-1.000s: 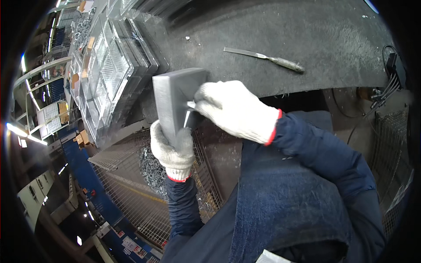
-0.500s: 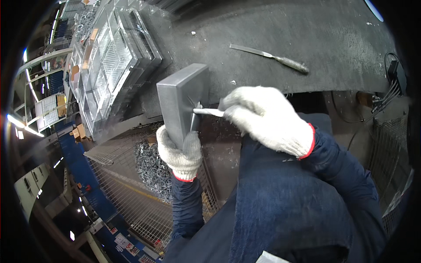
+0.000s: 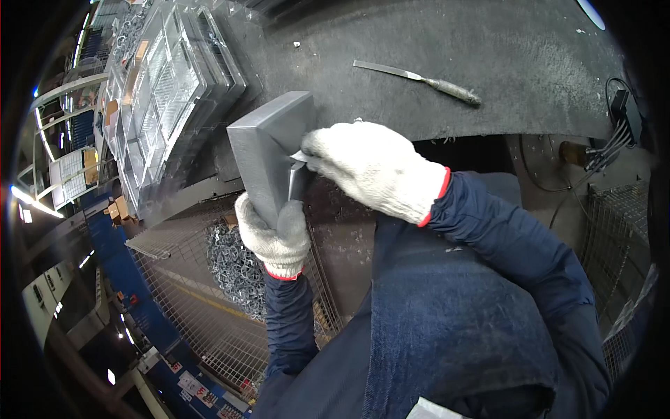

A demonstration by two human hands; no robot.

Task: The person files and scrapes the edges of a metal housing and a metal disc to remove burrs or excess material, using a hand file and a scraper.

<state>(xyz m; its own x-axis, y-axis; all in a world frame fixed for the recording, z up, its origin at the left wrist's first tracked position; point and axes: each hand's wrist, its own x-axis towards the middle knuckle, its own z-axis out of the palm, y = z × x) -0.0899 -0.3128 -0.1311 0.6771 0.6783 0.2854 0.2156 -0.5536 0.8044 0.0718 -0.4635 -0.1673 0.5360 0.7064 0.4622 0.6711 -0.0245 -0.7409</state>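
Observation:
A grey box-shaped metal part stands tilted in front of me. My left hand, in a white knit glove with a red cuff, grips its lower end, thumb on the right side and fingers on the left. At the part's right side, my right hand, gloved alike, is closed on a slim white stick-like tool. Only the tool's tip shows, against the part's inner edge; the glove hides the rest, and its exact kind is unclear.
On the dark bench lies a flat file with a worn handle. Clear plastic trays are stacked at the left. Below them, a wire basket holds a heap of small metal pieces. Cables hang at the right.
My right hand has moved left, up against the metal part, and now covers most of the white tool. My left hand and the part have shifted slightly left in the view.

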